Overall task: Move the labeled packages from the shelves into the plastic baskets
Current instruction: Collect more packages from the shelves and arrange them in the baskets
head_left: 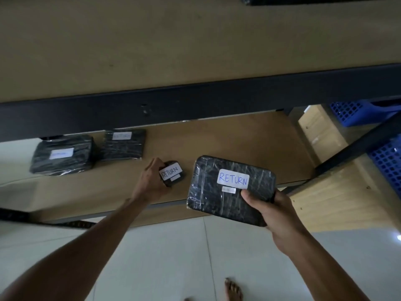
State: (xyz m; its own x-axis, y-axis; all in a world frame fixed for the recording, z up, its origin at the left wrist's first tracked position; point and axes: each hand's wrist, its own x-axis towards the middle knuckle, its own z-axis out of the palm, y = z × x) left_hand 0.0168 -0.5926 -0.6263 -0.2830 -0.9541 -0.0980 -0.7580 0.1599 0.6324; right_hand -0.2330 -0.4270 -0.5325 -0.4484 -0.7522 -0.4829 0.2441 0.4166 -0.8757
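Right hand (280,216) around large black "RETURN" package (225,192) — left hand (152,181) around small one (172,173), plastic-wrapped.

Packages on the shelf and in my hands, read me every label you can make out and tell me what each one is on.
"RETURN": white label on the large package held by the right hand.
"RETURN": label on the small package gripped by the left hand.
Middle shelf package: faint, probably "RETURN".
Left shelf package: too blurred.
Small stickers under the held labels: unreadable.

The lower shelf (238,144), a brown board, carries two wrapped packages (63,154) (123,145) at nine o'clock and a small package (172,173) near centre.
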